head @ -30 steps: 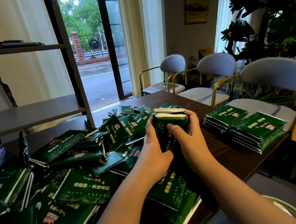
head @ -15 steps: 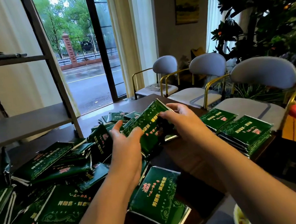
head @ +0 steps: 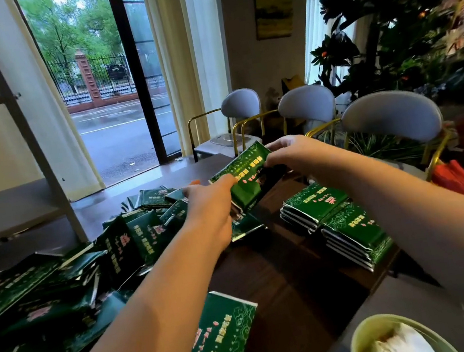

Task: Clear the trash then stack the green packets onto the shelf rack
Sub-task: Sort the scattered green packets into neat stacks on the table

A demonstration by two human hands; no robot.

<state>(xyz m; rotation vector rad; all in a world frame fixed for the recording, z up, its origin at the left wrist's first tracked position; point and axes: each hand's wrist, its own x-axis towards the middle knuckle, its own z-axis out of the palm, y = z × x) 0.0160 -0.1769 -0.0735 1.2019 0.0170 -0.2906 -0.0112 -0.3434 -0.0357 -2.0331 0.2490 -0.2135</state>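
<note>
Centre frame: left hand point(head: 211, 209), right hand point(head: 290, 152) grasp green packets point(head: 250, 177) at opposite ends. Advise squaring edges before shelf rack point(head: 10, 209), left.

grey chairs point(head: 391, 119) beside dark table point(head: 291, 260) | fruiting tree point(head: 411, 13) behind them (blurred) | wall picture point(head: 272, 7)

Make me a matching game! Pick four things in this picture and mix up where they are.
Things:
1. green packets bundle
2. neat packet stacks
3. bin
4. shelf rack

Places:
A. bottom right corner, crumpled white trash inside
B. far left of the picture
C. gripped by the left hand and right hand, above the table
D. on the table's right side

Pairs: 1-C, 2-D, 3-A, 4-B
</note>
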